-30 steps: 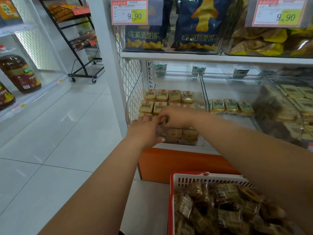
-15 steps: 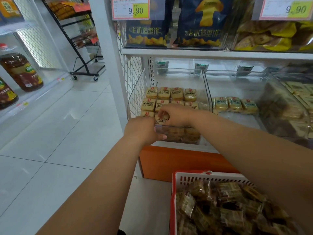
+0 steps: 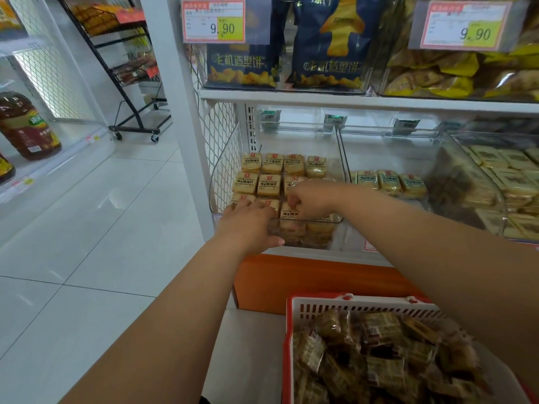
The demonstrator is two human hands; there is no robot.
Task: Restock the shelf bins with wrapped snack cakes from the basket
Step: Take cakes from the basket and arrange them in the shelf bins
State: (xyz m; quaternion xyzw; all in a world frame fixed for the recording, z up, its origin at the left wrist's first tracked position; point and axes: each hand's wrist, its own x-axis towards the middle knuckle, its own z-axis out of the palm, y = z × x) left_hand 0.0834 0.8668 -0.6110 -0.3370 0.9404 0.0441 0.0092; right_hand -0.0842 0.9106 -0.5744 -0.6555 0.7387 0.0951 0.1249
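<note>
Snack cakes (image 3: 269, 185) in clear bin (image 3: 335, 221), frame centre, labels upward, rows running back.
Right hand (image 3: 310, 198) pinches front cake; left hand (image 3: 248, 225) flat, fingers straight, at bin's front edge. Basket (image 3: 361, 304) lower right; oil bottle (image 3: 27, 126) far left.

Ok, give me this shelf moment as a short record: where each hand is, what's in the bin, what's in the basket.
left hand: at the front of the left clear bin, fingers among the front packets
right hand: fingers curled on a yellow wrapped cake in the front row
bin contents: rows of yellow wrapped cakes
next bin: one row of the same cakes
basket: red and white, piled with brown wrapped snacks
</note>
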